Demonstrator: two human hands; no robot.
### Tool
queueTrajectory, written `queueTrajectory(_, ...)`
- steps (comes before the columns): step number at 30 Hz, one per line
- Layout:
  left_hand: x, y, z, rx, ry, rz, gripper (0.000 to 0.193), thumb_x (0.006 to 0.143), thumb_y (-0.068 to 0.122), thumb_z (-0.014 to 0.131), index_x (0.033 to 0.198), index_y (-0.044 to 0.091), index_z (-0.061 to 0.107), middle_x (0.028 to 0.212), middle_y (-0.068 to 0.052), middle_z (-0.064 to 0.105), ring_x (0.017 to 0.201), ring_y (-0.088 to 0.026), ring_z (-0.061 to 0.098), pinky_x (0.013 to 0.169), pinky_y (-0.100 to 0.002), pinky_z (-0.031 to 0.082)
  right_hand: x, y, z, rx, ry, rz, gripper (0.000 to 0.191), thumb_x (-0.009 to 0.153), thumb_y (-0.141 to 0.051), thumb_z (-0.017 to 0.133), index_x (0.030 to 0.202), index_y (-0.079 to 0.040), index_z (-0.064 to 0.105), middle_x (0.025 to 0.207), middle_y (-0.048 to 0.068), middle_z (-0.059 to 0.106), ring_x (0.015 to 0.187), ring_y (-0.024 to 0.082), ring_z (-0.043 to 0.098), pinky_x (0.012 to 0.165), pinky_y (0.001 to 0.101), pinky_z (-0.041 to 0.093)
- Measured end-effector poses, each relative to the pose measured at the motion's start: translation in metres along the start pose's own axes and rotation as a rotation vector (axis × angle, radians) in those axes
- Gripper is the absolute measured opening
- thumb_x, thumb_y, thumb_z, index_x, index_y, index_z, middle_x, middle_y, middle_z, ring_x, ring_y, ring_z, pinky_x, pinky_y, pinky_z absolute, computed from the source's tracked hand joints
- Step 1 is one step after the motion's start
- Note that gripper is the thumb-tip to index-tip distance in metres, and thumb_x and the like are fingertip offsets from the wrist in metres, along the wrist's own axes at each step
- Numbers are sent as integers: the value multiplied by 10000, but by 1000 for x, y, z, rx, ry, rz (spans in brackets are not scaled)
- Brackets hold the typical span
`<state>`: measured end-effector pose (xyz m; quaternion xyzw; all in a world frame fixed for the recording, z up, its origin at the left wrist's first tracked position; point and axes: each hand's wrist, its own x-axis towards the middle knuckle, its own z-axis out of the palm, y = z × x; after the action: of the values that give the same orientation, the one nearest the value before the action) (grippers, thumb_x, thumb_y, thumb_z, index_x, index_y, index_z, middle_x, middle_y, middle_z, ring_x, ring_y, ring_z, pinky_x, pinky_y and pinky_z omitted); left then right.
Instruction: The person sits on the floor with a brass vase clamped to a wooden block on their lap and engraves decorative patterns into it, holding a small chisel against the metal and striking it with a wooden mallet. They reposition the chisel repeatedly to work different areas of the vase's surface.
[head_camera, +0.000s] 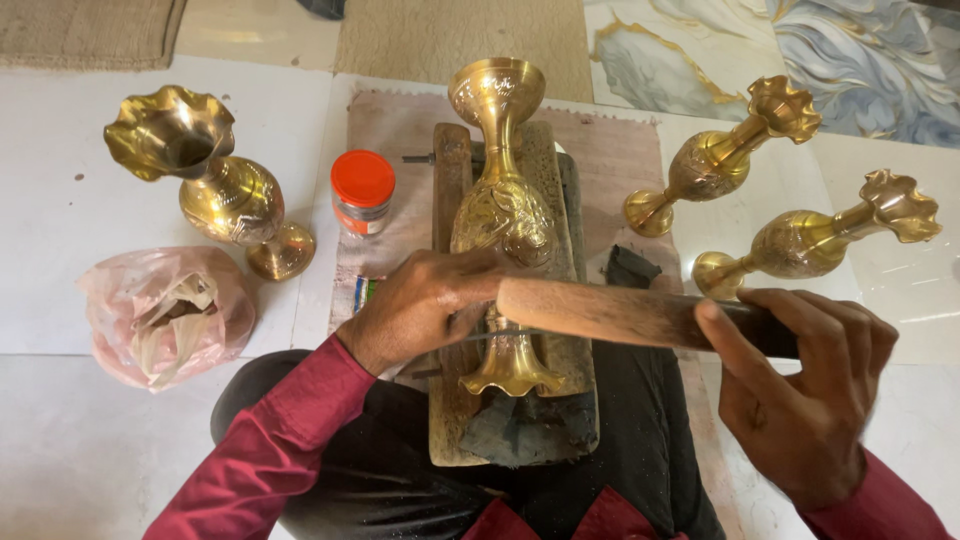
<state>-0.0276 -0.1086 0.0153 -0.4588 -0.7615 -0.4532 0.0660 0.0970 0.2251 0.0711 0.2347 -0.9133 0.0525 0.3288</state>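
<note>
A brass vase (503, 200) lies lengthwise on a wooden block (447, 190) in front of me, its flared mouth toward me. My left hand (425, 305) rests against the vase's lower body, pinching a thin metal tool whose tip is hidden. My right hand (800, 385) grips the dark end of a wooden-handled mallet (600, 310) held crosswise above the vase's neck.
A large brass vase (215, 180) stands at the left, with a pink plastic bag (165, 315) before it. A small jar with an orange lid (362, 190) sits on the cloth (395, 125). Two slim brass vases (715, 155) (815, 235) stand at the right.
</note>
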Motion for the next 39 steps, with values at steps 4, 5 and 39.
queueTrajectory(4, -3, -2, 2, -1, -3, -58, 631, 715, -148, 661, 1270, 150, 704, 1170, -56, 755, 818, -212, 767, 652, -329, 625, 6, -7, -1, 212, -41, 219, 475, 848, 25, 696, 1279, -153, 605, 1310, 168, 628, 1196, 299, 619, 882, 320, 517)
queueTrajectory(5, -4, -1, 3, -6, 14, -61, 588, 733, -136, 671, 1250, 144, 703, 1166, -61, 751, 829, -215, 768, 673, -326, 632, 9, -10, -3, 126, -49, 142, 477, 837, 46, 722, 1264, -148, 634, 1263, 151, 629, 1156, 302, 611, 884, 380, 488)
queueTrajectory(39, -10, 2, 24, -114, 257, -82, 436, 878, -127, 694, 1259, 84, 666, 1199, -103, 752, 1067, -211, 776, 882, -300, 648, 0, -2, 7, 75, -194, 197, 631, 896, -13, 701, 1498, -142, 562, 1196, 141, 637, 1062, 303, 600, 929, 450, 437)
